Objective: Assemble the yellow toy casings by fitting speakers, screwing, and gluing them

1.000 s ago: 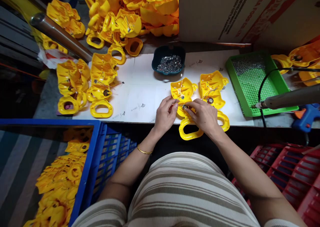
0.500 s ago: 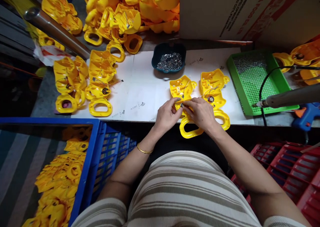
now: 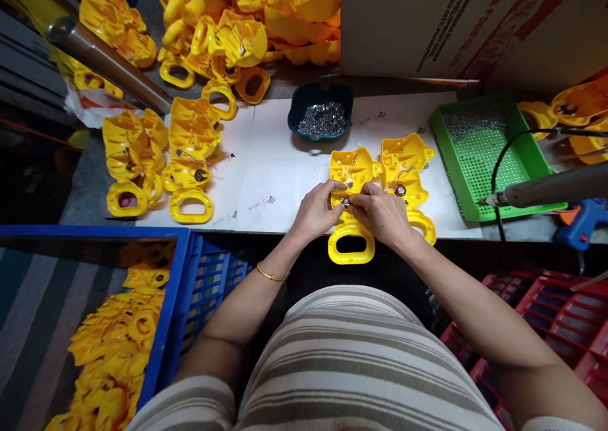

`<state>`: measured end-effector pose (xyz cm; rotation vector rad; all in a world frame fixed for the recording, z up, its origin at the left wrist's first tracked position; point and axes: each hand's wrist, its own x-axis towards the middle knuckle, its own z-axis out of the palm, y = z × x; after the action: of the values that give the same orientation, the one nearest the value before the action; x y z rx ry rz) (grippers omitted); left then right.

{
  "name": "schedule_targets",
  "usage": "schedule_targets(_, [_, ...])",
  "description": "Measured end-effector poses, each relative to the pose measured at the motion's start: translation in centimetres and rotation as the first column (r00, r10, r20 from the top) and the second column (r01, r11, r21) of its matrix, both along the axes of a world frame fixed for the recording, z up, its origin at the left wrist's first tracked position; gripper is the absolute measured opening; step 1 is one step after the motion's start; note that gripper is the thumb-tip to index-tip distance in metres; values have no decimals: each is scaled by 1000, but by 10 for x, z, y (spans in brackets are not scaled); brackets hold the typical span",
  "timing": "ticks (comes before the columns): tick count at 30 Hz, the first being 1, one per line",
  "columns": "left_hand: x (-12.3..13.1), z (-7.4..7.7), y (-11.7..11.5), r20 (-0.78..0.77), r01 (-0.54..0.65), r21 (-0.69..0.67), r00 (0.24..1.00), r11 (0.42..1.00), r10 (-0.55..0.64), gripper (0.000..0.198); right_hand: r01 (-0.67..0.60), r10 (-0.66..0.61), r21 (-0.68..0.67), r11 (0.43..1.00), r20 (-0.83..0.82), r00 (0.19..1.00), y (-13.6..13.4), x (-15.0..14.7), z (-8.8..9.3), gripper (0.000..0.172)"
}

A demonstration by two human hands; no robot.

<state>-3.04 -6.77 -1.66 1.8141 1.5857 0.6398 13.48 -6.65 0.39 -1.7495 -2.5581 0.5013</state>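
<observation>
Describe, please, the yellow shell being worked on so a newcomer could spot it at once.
On the white sheet, below the dark bowl of screws, sit two yellow shells. It is the left shell, farther from the green tray than the right shell; its loop handle overhangs the bench edge, and only it is held by the left hand and right hand.

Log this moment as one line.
left hand: holding yellow plastic shell | right hand: pinching small dark round part | second yellow shell: alongside, right

Item count
Two yellow shells (image 3: 352, 168) in front; one screw bowl (image 3: 295, 111); one green tray (image 3: 484, 171); piled shells (image 3: 247, 19) perhaps dozens.
</observation>
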Motion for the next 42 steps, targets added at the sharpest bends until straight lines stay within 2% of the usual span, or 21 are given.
schedule_targets(4, [-4,5,4,17,37,-2,999,999,-37,44,-26,26,21,999,6,1000,2,0,-3,32])
schedule_targets(7, [-15,8,-3,151,55,-82,988,995,-42,60,-34,35,46,998,-2,999,2,-1,-4,30])
schedule_targets(9, [-24,8,-10,279,-10,-138,959,990,48,69,-35,36,60,998,-16,999,2,0,-5,30])
schedule_targets(11, [-31,9,-18,363,-98,-192,917,976,164,67,-21,25,68,997,-64,998,1,1,-6,31])
schedule_targets(14, [-33,15,-26,494,-128,-342,819,931,294,58,57,-30,95,994,-261,965,-3,3,-6,30])
schedule_targets(17, [-25,25,-27,664,-57,-500,616,864,425,56,143,-104,23,990,-573,813,-14,6,-4,24])
schedule_targets(20, [-13,32,-26,739,4,-563,451,827,501,54,128,-237,-202,971,-753,613,-28,6,0,22])
schedule_targets(23, [-3,35,-25,761,56,-586,381,808,525,53,87,-353,-356,930,-804,479,-37,2,1,25])
schedule_targets(26, [4,34,-27,763,67,-597,353,799,541,56,66,-415,-427,902,-815,404,-39,-4,0,26])
schedule_targets(31, [13,30,-32,779,1,-532,391,846,490,60,43,-585,-595,803,-772,249,-35,-11,-1,38])
schedule_targets(34, [13,29,-32,782,-5,-468,464,884,417,62,4,-658,-669,743,-730,183,-32,-10,0,40])
schedule_targets(36, [12,29,-32,765,-19,-414,535,910,359,59,-26,-687,-696,717,-714,136,-31,-8,2,37])
schedule_targets(38, [10,28,-35,721,-105,-301,626,948,298,50,-54,-722,-726,685,-687,80,-29,-6,3,35])
schedule_targets(40, [7,27,-40,613,-215,-101,756,971,231,34,-82,-762,-759,645,-648,8,-26,-5,2,34])
schedule_targets(42, [6,25,-46,437,-223,105,886,969,157,21,-129,-798,-788,602,-601,-54,-24,-4,-1,36])
